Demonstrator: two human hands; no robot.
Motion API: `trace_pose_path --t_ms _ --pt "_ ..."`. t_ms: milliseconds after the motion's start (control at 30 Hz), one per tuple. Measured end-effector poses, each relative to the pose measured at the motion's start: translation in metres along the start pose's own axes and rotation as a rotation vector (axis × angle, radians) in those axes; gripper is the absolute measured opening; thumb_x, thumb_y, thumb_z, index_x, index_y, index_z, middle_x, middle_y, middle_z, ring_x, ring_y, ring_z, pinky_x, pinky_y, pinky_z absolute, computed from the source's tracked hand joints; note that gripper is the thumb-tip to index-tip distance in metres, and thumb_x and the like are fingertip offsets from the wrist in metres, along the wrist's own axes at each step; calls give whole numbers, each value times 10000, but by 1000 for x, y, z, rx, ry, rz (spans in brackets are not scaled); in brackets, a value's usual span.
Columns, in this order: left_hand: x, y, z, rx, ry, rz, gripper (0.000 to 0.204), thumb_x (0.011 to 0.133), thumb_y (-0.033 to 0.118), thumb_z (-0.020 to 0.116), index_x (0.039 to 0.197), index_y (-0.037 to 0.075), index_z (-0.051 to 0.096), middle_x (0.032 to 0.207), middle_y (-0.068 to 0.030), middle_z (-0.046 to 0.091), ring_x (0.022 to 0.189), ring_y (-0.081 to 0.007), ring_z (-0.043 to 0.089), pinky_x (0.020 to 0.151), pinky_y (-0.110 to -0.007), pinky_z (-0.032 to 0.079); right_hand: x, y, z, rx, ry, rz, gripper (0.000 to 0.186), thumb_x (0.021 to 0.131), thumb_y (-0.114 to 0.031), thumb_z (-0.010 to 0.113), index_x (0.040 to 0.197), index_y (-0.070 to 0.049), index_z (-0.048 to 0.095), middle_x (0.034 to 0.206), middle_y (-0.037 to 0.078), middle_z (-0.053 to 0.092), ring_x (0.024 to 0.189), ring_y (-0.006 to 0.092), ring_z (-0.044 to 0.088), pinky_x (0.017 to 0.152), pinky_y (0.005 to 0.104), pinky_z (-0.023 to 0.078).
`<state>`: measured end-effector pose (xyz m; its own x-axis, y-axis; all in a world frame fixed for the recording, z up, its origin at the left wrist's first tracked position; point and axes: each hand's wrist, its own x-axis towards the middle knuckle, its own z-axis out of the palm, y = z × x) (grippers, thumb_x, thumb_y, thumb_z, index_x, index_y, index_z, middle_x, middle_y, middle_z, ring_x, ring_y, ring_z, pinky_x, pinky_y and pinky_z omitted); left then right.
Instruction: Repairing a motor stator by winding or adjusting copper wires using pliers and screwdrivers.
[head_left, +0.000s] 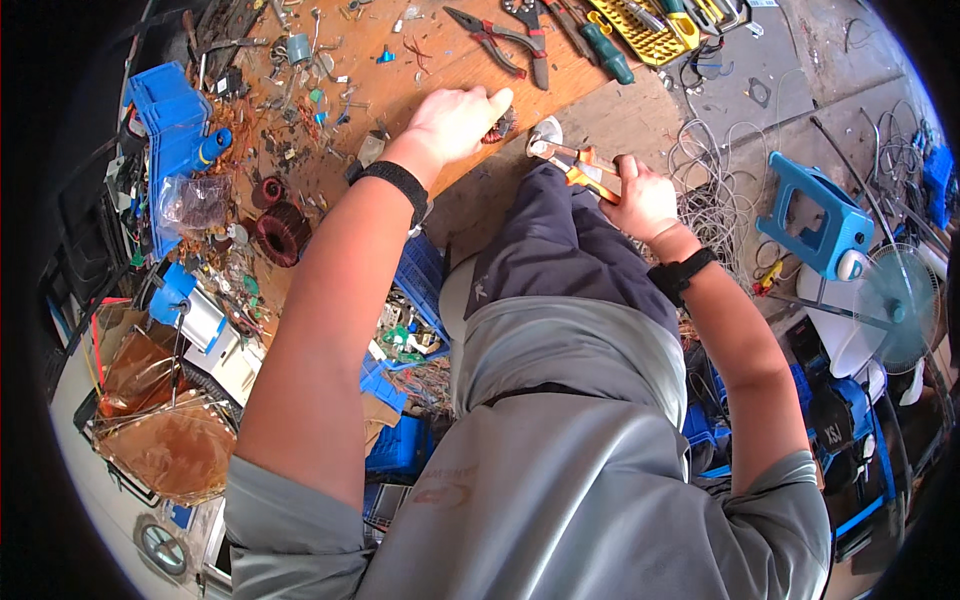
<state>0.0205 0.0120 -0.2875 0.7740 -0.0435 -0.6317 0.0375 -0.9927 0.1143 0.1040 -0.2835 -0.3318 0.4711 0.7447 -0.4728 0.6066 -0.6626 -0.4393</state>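
Note:
My left hand (pixel 450 125) is at the front edge of the wooden bench (pixel 350 50), closed on a small dark copper-wound coil (pixel 499 128) that is partly hidden under the fingers. My right hand (pixel 640 200) grips orange-and-black handled pliers or cutters (pixel 590 175), their metal head just right of the coil above my dark trousers. Black pliers with red grips (pixel 490 40) lie beyond my left hand. Two more copper coils, a large one (pixel 280 234) and a small one (pixel 268 191), sit on the left of the bench.
Blue bins (pixel 165 130) and scattered parts crowd the left. A yellow tool tray (pixel 650 25) and a green-handled tool (pixel 605 55) are at the top. Tangled grey wire (pixel 710 170), a light-blue plastic stool (pixel 820 215) and a fan (pixel 895 305) stand to the right.

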Motion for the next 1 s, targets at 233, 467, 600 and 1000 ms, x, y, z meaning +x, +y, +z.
trace_pose_path --t_ms 233,467,600,1000 --pt "0 7 6 -25 42 -42 479 781 141 747 1133 62 432 1020 -179 632 920 -367 676 761 -436 563 8 7 19 21 110 -93 529 680 -264 775 1116 -71 544 942 157 654 828 367 666 727 466 541" --pt "2 4 11 -9 79 -15 464 780 131 732 1123 60 428 1018 -188 631 900 -368 681 761 -439 569 18 5 31 138 362 -307 556 668 -267 789 1120 -55 545 931 156 637 843 373 661 741 456 543" --pt "2 3 13 -20 68 -11 452 787 130 721 1125 59 429 1008 -189 635 902 -370 682 760 -442 569 27 0 33 -40 67 -29 552 663 -275 788 1099 -44 541 981 156 630 886 369 655 776 445 537" --pt "1 5 11 -40 77 -35 481 768 88 722 1151 64 432 1011 -195 630 920 -371 679 762 -457 563 19 4 40 71 290 -204 590 651 -271 814 1103 -37 516 991 154 614 885 359 649 760 437 535"
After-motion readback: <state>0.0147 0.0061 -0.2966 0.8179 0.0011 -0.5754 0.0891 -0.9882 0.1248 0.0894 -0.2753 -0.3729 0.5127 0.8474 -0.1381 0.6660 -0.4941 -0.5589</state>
